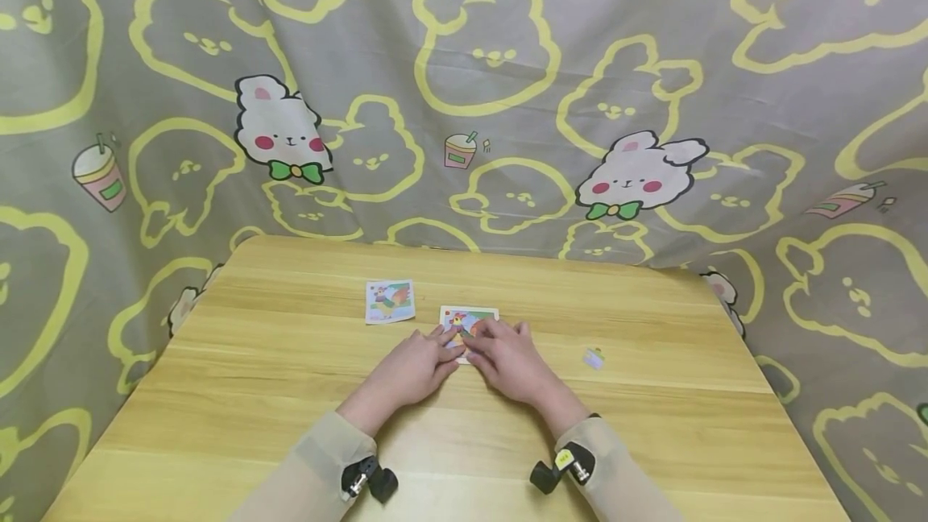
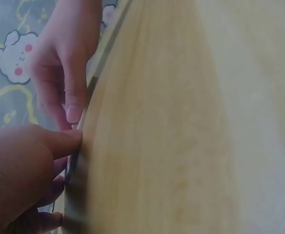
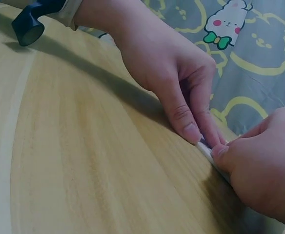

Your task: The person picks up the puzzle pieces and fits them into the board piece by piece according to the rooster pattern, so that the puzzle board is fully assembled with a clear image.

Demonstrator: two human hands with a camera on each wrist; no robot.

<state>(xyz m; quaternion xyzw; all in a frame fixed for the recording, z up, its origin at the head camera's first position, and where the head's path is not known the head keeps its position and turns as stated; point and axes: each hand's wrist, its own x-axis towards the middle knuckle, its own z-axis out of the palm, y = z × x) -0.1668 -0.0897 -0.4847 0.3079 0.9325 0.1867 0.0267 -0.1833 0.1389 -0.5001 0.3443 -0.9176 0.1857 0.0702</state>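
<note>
A small jigsaw puzzle (image 1: pixel 467 312) with a white border and a bright bird picture lies on the table under both hands. My left hand (image 1: pixel 413 367) holds it at the lower left, thumb by the near edge and fingers over the picture. From the other side my right hand (image 1: pixel 511 357) grips it, with bent fingers on the picture and the thumb at the near edge. In the left wrist view the right hand (image 2: pixel 67 58) faces the left hand (image 2: pixel 20 170) across the board's edge. The fingers hide much of the picture and whether a loose piece is between them.
A square card (image 1: pixel 389 302) with a similar bird picture lies left of and beyond the puzzle. One loose puzzle piece (image 1: pixel 594 358) lies to the right. The wooden table (image 1: pixel 652 441) meets a patterned curtain (image 1: pixel 377 208) at its far edge.
</note>
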